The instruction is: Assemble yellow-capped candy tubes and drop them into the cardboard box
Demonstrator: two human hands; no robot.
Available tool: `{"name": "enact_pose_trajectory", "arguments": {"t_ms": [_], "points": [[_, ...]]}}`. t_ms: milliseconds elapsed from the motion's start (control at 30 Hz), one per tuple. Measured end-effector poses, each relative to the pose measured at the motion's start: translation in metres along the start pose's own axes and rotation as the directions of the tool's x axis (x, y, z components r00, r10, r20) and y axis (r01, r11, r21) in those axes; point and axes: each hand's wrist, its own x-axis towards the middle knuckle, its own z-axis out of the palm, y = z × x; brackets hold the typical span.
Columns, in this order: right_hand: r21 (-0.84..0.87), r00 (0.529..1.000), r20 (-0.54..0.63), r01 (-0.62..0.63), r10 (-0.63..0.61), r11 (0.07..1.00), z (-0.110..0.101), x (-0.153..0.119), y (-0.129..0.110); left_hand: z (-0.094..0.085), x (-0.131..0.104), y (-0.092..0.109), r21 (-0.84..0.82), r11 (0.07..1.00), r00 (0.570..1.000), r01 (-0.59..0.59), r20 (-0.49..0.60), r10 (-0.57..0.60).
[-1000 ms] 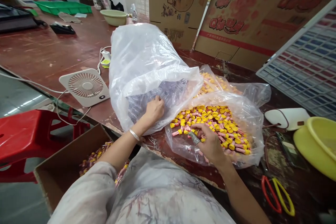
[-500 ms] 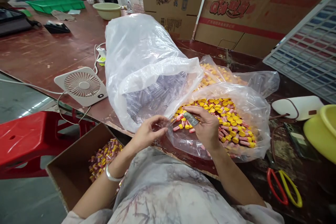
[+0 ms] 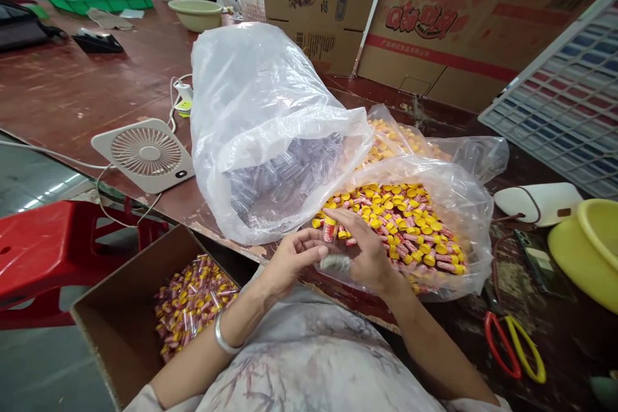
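Between my hands stands a small yellow-capped vial [image 3: 329, 230] with a red label, with what looks like clear plastic around it. My left hand [image 3: 297, 261] pinches its lower part from the left. My right hand [image 3: 367, 251] curls over it, index fingertip at the cap. A pale grey-green wrap or cover [image 3: 335, 262] sits at my right thumb. Just beyond lies a clear plastic bag [image 3: 449, 187] full of similar yellow-capped pink-and-red vials [image 3: 410, 219]. Left of that, a white sack [image 3: 255, 77] opens toward me, showing clear plastic tubes [image 3: 284, 170].
Below left is a cardboard box [image 3: 111, 322] holding many capped vials [image 3: 193, 302], beside a red stool [image 3: 62, 251]. A white fan [image 3: 147, 153] with cables stands left. Scissors [image 3: 516, 344], a phone [image 3: 543, 261] and a yellow basin [image 3: 586, 244] lie right. Cartons [image 3: 434, 45] stand behind.
My hands have come closer together and slightly lower. The yellow-capped vial now shows upright between them. My right thumb has swung down and my left hand has moved right.
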Motion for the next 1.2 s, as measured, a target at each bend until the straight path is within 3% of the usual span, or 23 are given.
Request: {"name": "enact_pose_trajectory", "arguments": {"t_ms": [133, 233, 333, 400, 467, 533, 600, 667, 800, 867, 933, 1033, 1133, 1200], "points": [[-0.212, 0.999, -0.032, 0.036, -0.044, 0.977, 0.012, -0.009, 0.0, 0.006, 0.002, -0.002, -0.004, 1.0, 0.999, 0.024, 0.023, -0.024], [-0.261, 0.997, -0.054, 0.044, -0.06, 0.964, 0.015, -0.01, -0.001, 0.01, 0.011, 0.004, 0.053, 0.998, 0.994, 0.024, 0.106, -0.03], [-0.245, 0.997, 0.074, 0.03, -0.013, 0.969, -0.001, -0.008, 0.004, 0.004, 0.034, 0.019, 0.312, 0.949, 0.991, -0.039, 0.132, -0.003], [-0.258, 0.996, 0.072, -0.038, 0.058, 0.965, -0.018, -0.008, 0.015, -0.007, 0.059, 0.035, 0.649, 0.747, 0.986, -0.144, 0.03, 0.164], [-0.302, 0.989, -0.022, -0.148, 0.149, 0.942, -0.033, -0.012, 0.029, -0.021, 0.087, 0.051, 0.923, 0.376, 0.927, -0.081, -0.069, 0.368], [-0.367, 0.973, -0.022, -0.223, 0.231, 0.903, -0.038, -0.018, 0.041, -0.032, 0.114, 0.061, 0.991, 0.103, 0.888, 0.086, -0.123, 0.442], [-0.469, 0.947, 0.094, -0.23, 0.307, 0.853, -0.032, -0.024, 0.048, -0.039, 0.135, 0.064, 0.985, 0.0, 0.898, 0.173, -0.158, 0.411], [-0.591, 0.912, 0.171, -0.208, 0.373, 0.779, -0.019, -0.026, 0.051, -0.041, 0.147, 0.061, 0.983, -0.007, 0.907, 0.185, -0.168, 0.387], [-0.699, 0.895, 0.104, -0.246, 0.435, 0.672, -0.001, -0.025, 0.053, -0.043, 0.139, 0.058, 0.989, 0.004, 0.917, 0.148, -0.139, 0.374], [-0.686, 0.899, 0.083, -0.262, 0.431, 0.679, -0.002, -0.024, 0.056, -0.047, 0.12, 0.062, 0.997, 0.046, 0.931, 0.062, -0.074, 0.358], [-0.677, 0.902, 0.096, -0.25, 0.42, 0.692, -0.007, -0.024, 0.058, -0.051, 0.096, 0.064, 0.985, 0.148, 0.938, -0.086, 0.03, 0.345], [-0.692, 0.887, 0.202, -0.171, 0.415, 0.701, -0.011, -0.024, 0.06, -0.056, 0.06, 0.062, 0.914, 0.318, 0.928, -0.251, 0.134, 0.348], [-0.71, 0.864, 0.261, -0.131, 0.431, 0.692, -0.01, -0.025, 0.061, -0.056, 0.035, 0.054, 0.879, 0.405, 0.936, -0.251, 0.113, 0.334], [-0.705, 0.876, 0.245, -0.133, 0.415, 0.696, -0.011, -0.028, 0.063, -0.055, 0.024, 0.047, 0.862, 0.449, 0.944, -0.234, 0.092, 0.317]]}}
